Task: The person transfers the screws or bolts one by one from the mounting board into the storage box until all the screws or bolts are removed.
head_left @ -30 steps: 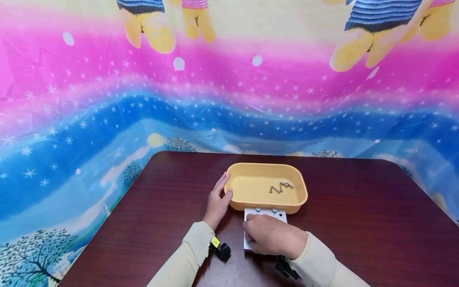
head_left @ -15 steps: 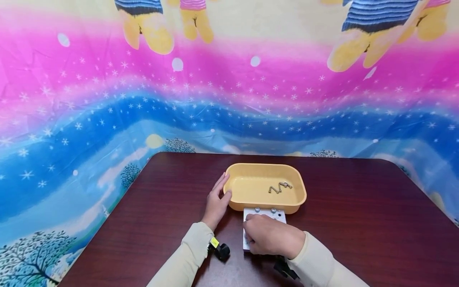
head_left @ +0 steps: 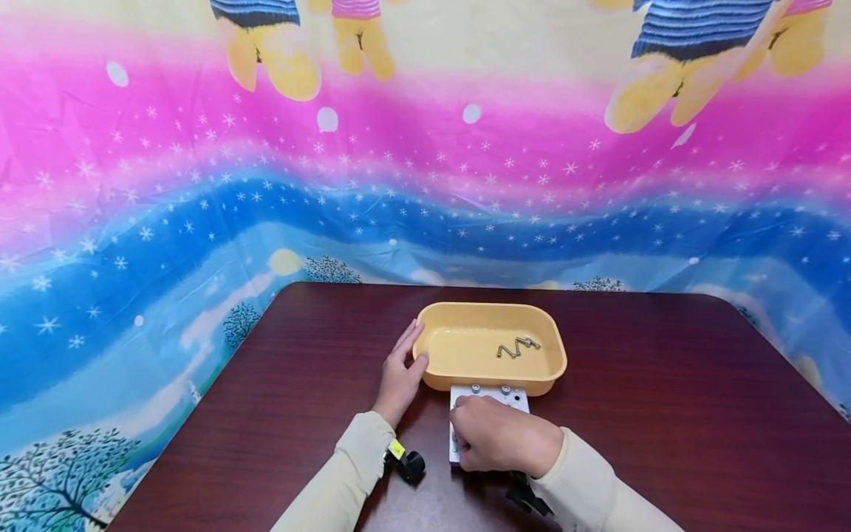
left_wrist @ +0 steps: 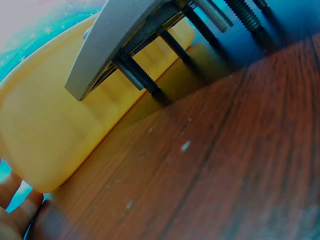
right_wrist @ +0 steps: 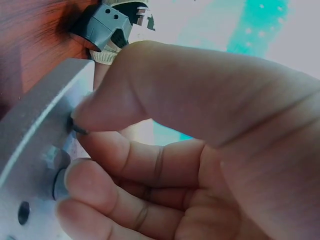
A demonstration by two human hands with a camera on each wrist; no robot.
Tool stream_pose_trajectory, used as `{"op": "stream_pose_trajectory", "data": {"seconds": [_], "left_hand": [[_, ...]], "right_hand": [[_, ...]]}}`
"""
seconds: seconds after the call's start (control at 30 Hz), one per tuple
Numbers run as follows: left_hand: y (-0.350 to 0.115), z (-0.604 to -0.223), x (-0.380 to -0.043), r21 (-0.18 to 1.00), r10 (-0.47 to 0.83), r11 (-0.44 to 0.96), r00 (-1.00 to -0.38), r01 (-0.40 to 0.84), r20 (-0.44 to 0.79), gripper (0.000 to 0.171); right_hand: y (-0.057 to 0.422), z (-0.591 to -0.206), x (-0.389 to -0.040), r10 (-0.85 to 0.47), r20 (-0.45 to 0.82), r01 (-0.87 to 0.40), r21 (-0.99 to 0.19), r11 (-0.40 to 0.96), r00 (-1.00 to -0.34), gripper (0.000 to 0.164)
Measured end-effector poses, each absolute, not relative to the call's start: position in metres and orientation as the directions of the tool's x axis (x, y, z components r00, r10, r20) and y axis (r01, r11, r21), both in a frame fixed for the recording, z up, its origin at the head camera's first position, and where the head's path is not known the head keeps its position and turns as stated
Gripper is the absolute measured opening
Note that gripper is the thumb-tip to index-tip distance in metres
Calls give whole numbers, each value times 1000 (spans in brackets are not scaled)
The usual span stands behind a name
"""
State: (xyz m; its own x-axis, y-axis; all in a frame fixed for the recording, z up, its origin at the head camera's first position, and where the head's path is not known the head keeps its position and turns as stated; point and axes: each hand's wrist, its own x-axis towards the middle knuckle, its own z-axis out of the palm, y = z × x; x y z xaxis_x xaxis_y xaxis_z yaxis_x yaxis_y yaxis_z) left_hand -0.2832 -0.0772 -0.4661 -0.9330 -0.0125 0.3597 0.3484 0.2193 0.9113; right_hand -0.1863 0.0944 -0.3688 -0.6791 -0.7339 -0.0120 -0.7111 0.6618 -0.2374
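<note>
Right hand (head_left: 500,434) holds place since the earlier frame, pinching a dark part (right_wrist: 79,129); beneath, the plate (head_left: 492,392) extends toward twelve o'clock. Left hand (head_left: 401,378), spread, touches the tray (head_left: 465,349).

Plate (head_left: 490,390): partly hidden beneath the right hand (head_left: 505,436); cut by the top edge, left wrist view.
Pinched piece (right_wrist: 79,129): mostly hidden by fingertips (right_wrist: 104,149).
Left hand (head_left: 399,378): cut off at lower left, left wrist view.
Loose bolts (head_left: 518,347): too small to count.
</note>
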Motion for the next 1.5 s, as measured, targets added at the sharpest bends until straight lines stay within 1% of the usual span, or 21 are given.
{"op": "stream_pose_trajectory", "data": {"seconds": [0.4, 0.77, 0.97, 1.13, 1.27, 1.5], "left_hand": [[-78, -470, -285, 912, -14, 236, -937, 335, 348, 51], [-78, -468, -284, 914, -10, 226, -937, 337, 348, 51], [-75, -449, -273, 919, -3, 215, -941, 329, 337, 51], [-75, -435, -262, 917, -3, 230, -942, 327, 336, 50], [-75, -433, -260, 919, -3, 225, -943, 323, 332, 50], [-76, -434, -260, 925, -1, 220, -948, 311, 319, 50]], "right_hand": [[94, -370, -188, -745, -11, -723, -232, 651, -667, 31], [94, -369, -191, -746, -28, -710, -288, 643, -665, 30], [95, -370, -193, -739, -48, -686, -335, 645, -672, 29], [96, -369, -195, -728, -83, -654, -380, 654, -680, 21], [96, -369, -196, -740, -55, -671, -380, 637, -671, 17], [97, -368, -194, -766, -10, -714, -354, 604, -643, 20]]}}
